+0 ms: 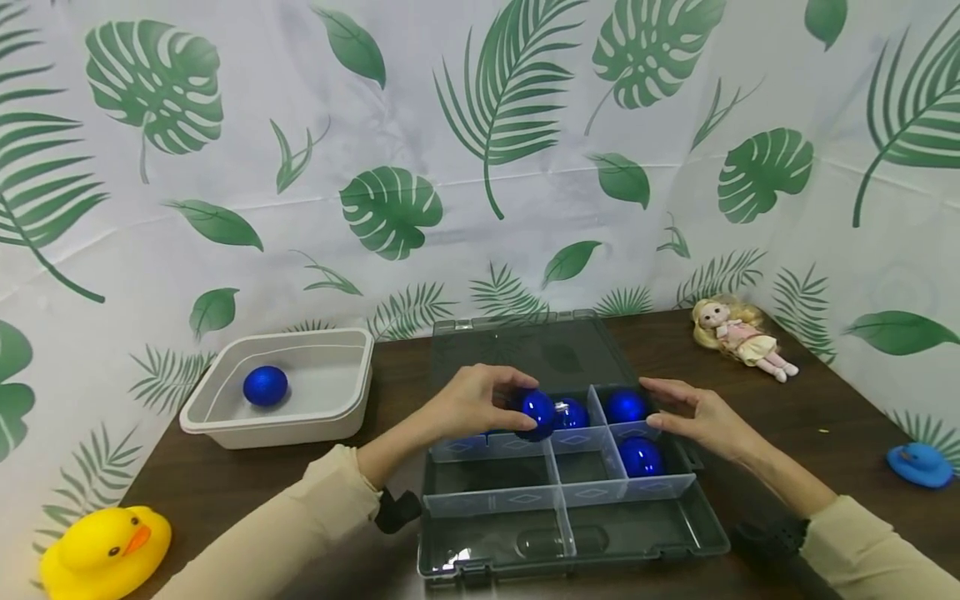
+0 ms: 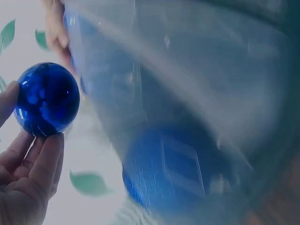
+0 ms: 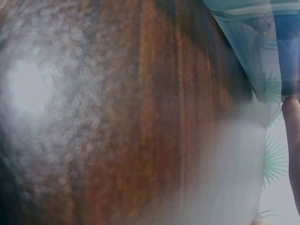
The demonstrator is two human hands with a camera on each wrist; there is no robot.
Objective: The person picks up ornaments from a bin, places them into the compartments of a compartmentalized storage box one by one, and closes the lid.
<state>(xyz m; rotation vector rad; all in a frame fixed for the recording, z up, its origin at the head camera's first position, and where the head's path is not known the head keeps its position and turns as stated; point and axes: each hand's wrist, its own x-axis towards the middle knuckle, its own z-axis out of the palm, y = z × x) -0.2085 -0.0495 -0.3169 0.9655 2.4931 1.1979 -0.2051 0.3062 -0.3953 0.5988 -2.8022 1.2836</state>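
Left hand (image 1: 483, 404) pinches a glossy blue ball (image 1: 538, 412) above the divided box (image 1: 630, 525), 11 o'clock of its centre; right hand (image 1: 702, 419) spread at 2 o'clock. Ball's probably light, stiff, slippery, maybe fragile: grip gently round the middle.

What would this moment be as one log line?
left hand: holds blue ball above divided box | right hand: at box's right side | white tub: another blue ball inside

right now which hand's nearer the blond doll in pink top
Right: in the head view, the right hand is lower and left of the doll; the left hand, holding a shiny blue ball, is farther left.
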